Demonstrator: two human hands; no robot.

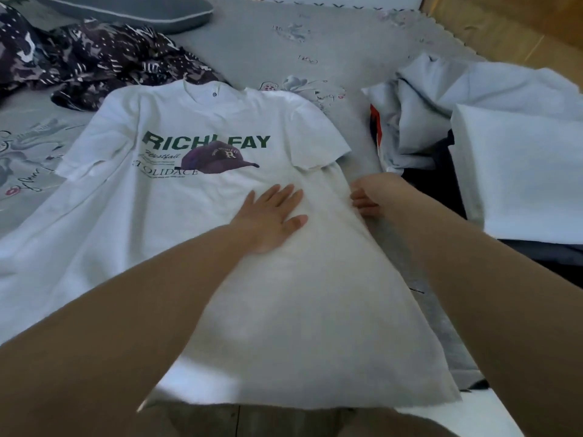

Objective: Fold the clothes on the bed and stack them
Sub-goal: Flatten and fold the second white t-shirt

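A white T-shirt with green lettering and a purple cap print lies face up, spread flat on the grey bed. My left hand presses flat on the shirt's middle, fingers straight. My right hand sits at the shirt's right side edge just below the sleeve, fingers curled around the fabric edge. The shirt's hem hangs over the near edge of the bed.
A pile of white and dark clothes lies at the right. A dark patterned garment is bunched at the back left, beside a grey pillow. A wooden floor shows at the far right.
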